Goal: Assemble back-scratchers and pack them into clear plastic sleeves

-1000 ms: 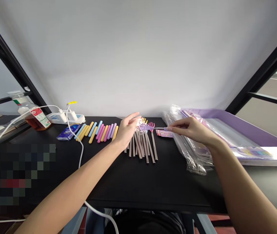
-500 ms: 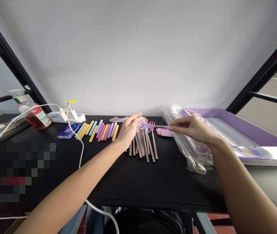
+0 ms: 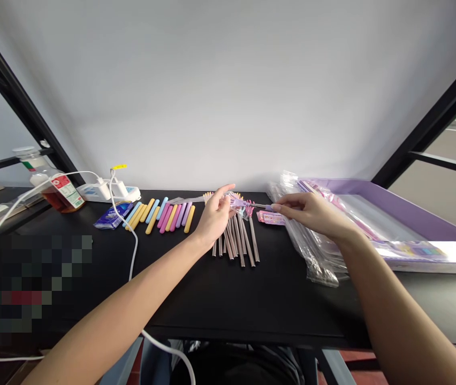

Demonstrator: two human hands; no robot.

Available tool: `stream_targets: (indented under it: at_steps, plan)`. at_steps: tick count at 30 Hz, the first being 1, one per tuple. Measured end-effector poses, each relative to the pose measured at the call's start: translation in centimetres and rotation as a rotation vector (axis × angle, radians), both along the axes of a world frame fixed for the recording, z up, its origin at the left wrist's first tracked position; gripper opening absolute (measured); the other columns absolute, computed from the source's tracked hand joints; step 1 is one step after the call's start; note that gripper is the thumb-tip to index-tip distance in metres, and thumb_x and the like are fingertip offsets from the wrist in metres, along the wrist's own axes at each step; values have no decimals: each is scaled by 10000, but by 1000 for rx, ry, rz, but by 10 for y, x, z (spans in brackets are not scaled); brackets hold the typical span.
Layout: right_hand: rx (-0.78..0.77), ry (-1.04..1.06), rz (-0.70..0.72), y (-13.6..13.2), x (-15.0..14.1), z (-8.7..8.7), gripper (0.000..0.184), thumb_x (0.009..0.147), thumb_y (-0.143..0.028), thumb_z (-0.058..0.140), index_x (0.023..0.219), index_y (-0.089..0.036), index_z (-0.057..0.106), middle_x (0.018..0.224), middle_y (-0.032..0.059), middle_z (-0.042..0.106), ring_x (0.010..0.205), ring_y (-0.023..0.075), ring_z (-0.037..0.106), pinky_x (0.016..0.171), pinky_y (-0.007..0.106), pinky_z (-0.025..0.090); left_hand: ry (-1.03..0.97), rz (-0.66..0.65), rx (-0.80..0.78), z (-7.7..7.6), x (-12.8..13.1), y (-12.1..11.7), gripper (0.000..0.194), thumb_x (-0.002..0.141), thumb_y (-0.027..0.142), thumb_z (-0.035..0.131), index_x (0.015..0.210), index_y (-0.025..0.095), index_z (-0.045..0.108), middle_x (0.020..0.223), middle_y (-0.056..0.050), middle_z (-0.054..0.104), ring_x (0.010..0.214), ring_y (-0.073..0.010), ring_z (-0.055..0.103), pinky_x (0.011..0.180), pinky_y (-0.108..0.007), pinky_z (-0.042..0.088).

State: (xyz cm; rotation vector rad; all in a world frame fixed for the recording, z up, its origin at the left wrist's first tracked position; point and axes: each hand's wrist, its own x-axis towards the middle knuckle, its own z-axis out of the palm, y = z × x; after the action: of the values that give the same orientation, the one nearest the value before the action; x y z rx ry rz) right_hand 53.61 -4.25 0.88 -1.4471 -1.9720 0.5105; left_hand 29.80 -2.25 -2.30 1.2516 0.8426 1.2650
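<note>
My right hand (image 3: 308,211) pinches the purple handle of a back scratcher (image 3: 259,205), whose metal rod and purple claw head point left. My left hand (image 3: 214,214) is closed on a clear plastic sleeve (image 3: 190,200) that trails off to the left. The claw head lies at the sleeve, by my left fingers, seemingly inside its mouth. Beneath my hands several metal rods (image 3: 244,240) with coloured claw heads lie side by side; my left hand hides some of them. To the left is a row of yellow, blue, pink and purple handles (image 3: 167,216).
Pink printed cards (image 3: 271,217) lie beside a stack of clear plastic bags (image 3: 312,251). A purple box (image 3: 424,216) stands at the right. On the left are a blue packet (image 3: 112,215), a power strip (image 3: 131,192), a white cable (image 3: 135,251) and a bottle (image 3: 59,187).
My right hand has moved slightly left with the back scratcher, bringing its claw head to the sleeve. The sleeve now stretches leftward over the coloured handles.
</note>
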Motion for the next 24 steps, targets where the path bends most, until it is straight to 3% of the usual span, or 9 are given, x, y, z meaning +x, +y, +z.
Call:
stream_targets:
  at_steps: [3,10,15,18,20,24]
  plan:
    - [-44,62,33,-2,-7,0,557,808,-763,630,784,-207,628,551,-40,467,544,124,394,535,297,261,-26,-15,47,-1,2,-1,383,1012,188,466,1369,264,583,1030,-33,653,985,-143,661,1016,-351,555]
    - [-98,201,89,0,-10,-3,557,781,-757,669,888,-220,567,617,-36,533,586,130,463,547,284,305,10,-32,178,-2,1,1,398,1014,232,501,1404,297,548,1265,-69,686,1191,-203,656,1085,-390,498]
    - [-138,260,107,-1,-17,-3,500,811,-690,691,925,-213,592,651,-18,564,589,128,463,524,280,292,207,-43,318,-2,1,-9,462,1023,308,499,1483,348,475,1264,-72,691,992,-205,689,962,-379,546]
    - [-141,241,127,-4,-24,-1,500,823,-684,676,875,-190,621,695,18,607,613,134,495,530,287,310,316,-96,362,-2,4,-19,465,1035,346,457,1499,345,471,1019,-60,717,693,-164,616,783,-350,563]
    - [-144,246,121,-5,-25,0,501,815,-681,684,883,-188,627,715,33,633,634,148,530,542,293,335,342,-128,381,-2,7,-23,483,1035,348,453,1518,343,457,899,-41,688,585,-141,524,754,-353,552]
    - [-118,270,69,-3,-23,-3,520,801,-647,724,1072,-214,623,787,48,699,720,203,627,610,321,419,328,-166,340,-3,7,-23,539,1011,317,504,1542,365,421,1053,-48,691,587,-133,497,824,-387,547]
